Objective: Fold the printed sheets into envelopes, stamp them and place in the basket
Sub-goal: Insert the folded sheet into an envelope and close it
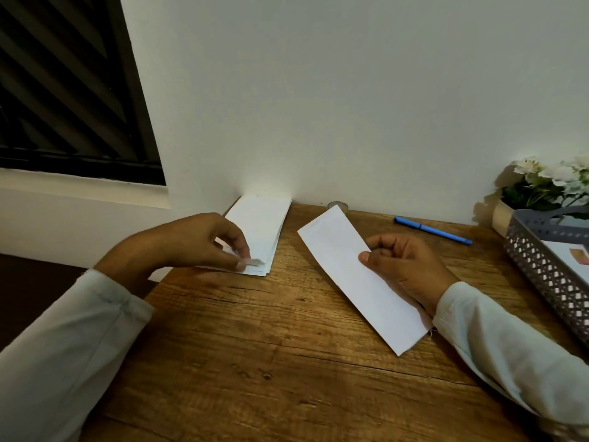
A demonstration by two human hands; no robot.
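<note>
Wood-grain desk top (271, 346) under both your hands, brown laminate with dark knots, butted against a plain white wall.

- Your right hand (404, 269) grips the folded white sheet (344, 275): thumb on the upper face, fingers curled behind its right edge. The sheet is a long narrow strip held on a diagonal, far end pointing away and left, near end by your right sleeve.
- Your left hand (204, 240) pinches a small pale slip (255, 261) between thumb and forefinger. Too small to tell what it is.
- That pinch sits over the near corner of a white paper stack (264, 228), which runs from your left fingers back to the wall.
- Any print on the sheet or stack is too faint to read.
- Blue pen (433, 230) lies beyond your right hand, near the wall.
- Grey perforated basket (541, 266) is right of your right hand, at the desk edge. White paper with a small coloured patch (578, 256) lies inside; patch unreadable.
- White flowers (548, 183) in a pale box sit behind the basket.
- Small round object (338, 205) at the wall, just past the sheet's far end; cannot identify.
- Dark slatted window (63, 90) up and left of your left hand.
</note>
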